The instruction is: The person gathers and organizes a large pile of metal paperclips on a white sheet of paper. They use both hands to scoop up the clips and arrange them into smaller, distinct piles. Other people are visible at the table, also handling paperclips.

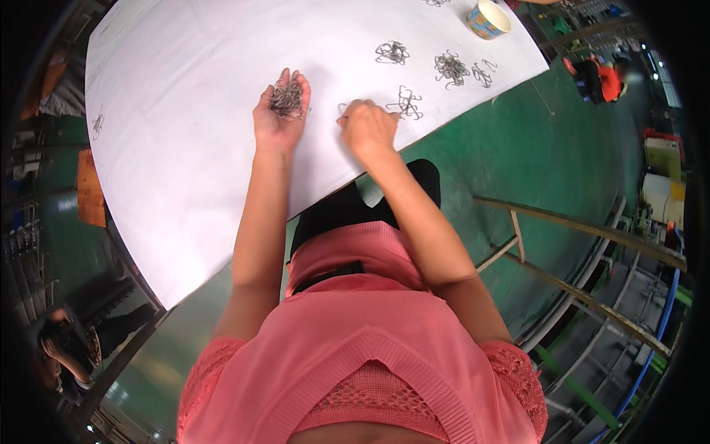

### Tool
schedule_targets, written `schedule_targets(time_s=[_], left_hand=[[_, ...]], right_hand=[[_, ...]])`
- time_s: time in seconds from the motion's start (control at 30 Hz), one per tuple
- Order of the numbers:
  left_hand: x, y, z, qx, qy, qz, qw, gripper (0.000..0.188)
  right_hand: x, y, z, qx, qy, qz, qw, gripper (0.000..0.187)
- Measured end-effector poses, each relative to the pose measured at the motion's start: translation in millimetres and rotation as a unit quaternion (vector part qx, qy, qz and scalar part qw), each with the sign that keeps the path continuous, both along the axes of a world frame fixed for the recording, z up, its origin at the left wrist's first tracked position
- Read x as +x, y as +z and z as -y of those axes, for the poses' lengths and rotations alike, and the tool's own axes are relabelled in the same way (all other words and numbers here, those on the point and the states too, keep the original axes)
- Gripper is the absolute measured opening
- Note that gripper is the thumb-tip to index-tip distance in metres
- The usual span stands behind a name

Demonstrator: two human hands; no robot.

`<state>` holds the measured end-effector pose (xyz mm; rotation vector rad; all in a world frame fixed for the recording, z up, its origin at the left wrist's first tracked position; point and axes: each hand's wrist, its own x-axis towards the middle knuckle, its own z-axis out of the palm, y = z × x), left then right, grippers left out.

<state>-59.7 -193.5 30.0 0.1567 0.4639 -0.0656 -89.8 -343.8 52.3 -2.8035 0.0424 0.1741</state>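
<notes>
Coral-pink knit top (362,333), short openwork lace sleeves (514,374), ribbed V-shaped yoke seam. Black belt band at waist; black trousers (340,211). Forearms bare.

Paper cup (488,18) at far table edge; green floor (518,155); wooden frame (577,229) at right

Head view, looking steeply down, near table (185,148).
</notes>
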Motion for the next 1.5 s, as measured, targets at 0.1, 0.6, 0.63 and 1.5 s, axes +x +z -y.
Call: schedule_targets(time_s=[0.1, 0.6, 0.63, 1.5], left_hand=[[-3.4, 1.0, -0.4, 0.004, -0.005, 0.005, 1.0, 0.045], [4.5, 9.7, 31.0, 0.076, -0.026, -0.029, 0.996, 0.043], [4.8, 14.5, 29.8, 0.052, -0.014, -0.037, 0.998, 0.042], [26.0, 14.9, 15.2, -0.011, 0.032, -0.049, 0.998, 0.032]], right_hand=[[0.2, -0.6, -5.2, -0.017, 0.02, -0.03, 0.999, 0.017], [26.5, 28.6, 25.5, 0.295, 0.018, 0.193, 0.935, 0.02], [30.8, 24.4, 46.9, 0.305, -0.007, 0.191, 0.933, 0.023], [71.2, -49.3, 245.3, 0.046, -0.217, 0.324, 0.92, 0.021]])
